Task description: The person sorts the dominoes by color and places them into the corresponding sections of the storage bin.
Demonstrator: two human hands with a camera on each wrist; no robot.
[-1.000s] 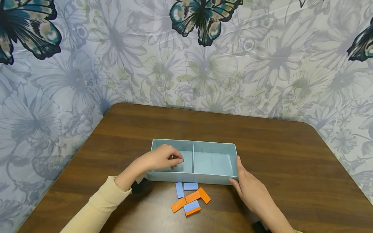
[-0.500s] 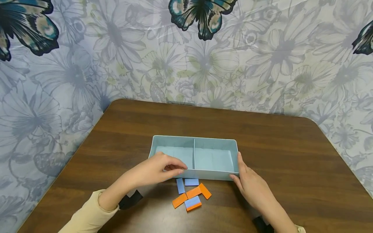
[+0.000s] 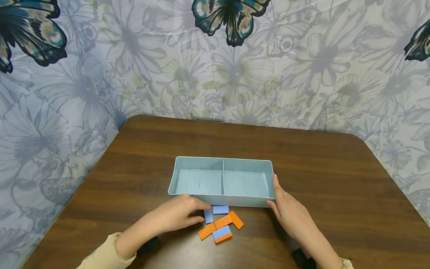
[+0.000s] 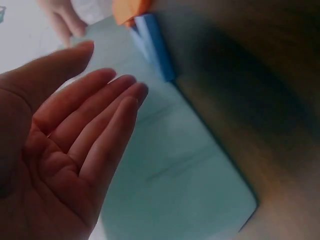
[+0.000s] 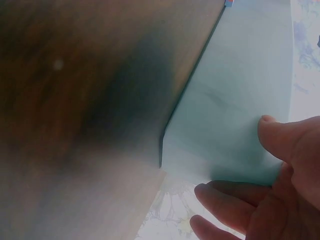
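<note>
Left hand (image 3: 178, 216) fingers straight, together, tips at the blue tile (image 3: 208, 216) in front of the tray (image 3: 221, 200). Right hand (image 3: 289, 215) relaxed, fingers against the tray's right end.

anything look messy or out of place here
Only the small blue and orange blocks: they lie in a loose jumble at odd angles on the table before the light blue tray, whose two compartments hold nothing.
</note>
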